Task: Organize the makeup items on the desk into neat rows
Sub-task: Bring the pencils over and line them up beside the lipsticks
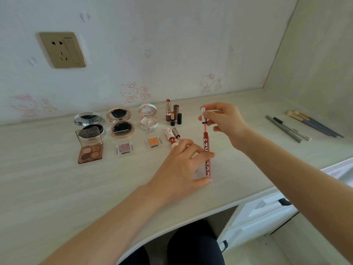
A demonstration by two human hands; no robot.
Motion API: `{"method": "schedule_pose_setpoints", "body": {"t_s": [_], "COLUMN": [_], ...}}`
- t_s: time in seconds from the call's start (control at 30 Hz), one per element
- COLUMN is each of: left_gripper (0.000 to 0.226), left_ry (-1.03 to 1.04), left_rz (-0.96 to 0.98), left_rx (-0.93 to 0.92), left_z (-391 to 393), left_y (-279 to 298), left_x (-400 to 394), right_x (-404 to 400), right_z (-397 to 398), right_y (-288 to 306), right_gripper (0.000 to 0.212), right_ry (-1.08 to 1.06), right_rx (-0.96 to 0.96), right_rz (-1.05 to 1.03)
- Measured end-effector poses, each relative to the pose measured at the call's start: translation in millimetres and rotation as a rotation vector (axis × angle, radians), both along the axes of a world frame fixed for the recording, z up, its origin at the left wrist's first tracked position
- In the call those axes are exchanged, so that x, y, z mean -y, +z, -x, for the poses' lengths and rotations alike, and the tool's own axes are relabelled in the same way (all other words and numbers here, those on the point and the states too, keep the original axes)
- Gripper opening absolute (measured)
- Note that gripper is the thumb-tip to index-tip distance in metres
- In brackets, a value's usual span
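My left hand (183, 165) grips a red lip gloss tube (207, 150) between thumb and fingers, just above the desk (57, 188). My right hand (223, 121) pinches its silver cap (203, 114), with the wand partly drawn out of the tube. To the left, open compacts (89, 121) (121, 122) (148, 116) form a back row. An eyeshadow palette (90, 150) and two small single shadows (124, 147) (153, 141) lie in front. Upright lipsticks (172, 112) stand behind a small open lip tint (172, 137).
Two grey pencils (288, 131) and several brushes (313, 123) lie at the desk's right end near the side wall. A wall socket (62, 49) sits high on the left. White drawers (267, 217) are below the desk's right part, my legs under its front edge.
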State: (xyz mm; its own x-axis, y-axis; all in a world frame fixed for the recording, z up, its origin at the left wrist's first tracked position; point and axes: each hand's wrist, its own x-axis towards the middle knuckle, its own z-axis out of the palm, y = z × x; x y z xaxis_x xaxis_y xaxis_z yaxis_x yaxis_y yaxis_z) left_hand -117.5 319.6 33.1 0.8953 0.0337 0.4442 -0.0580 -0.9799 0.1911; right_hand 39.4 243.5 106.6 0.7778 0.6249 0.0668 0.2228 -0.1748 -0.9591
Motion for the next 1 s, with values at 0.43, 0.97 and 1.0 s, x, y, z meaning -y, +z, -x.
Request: {"method": "schedule_pose_setpoints", "body": {"t_s": [0.43, 0.97, 1.0], "left_gripper": [0.044, 0.029, 0.029], "left_ry": [-0.032, -0.066, -0.072], "left_rz": [-0.024, 0.084, 0.081], "left_rx": [0.134, 0.133, 0.134], "left_z": [-11.6, -14.4, -14.4], "left_y": [-13.7, -21.8, -21.7], "left_x": [-6.4, -8.8, -8.4], "right_x": [-34.9, -68.4, -69.6], "right_z": [-17.7, -29.0, -29.0], "right_y": [-22.8, -47.1, -48.7], "right_gripper": [0.015, 0.016, 0.015], "right_ry": [0.149, 0.154, 0.155], "right_rx": [0.044, 0.141, 0.163], "right_rz": [0.181, 0.247, 0.256]}}
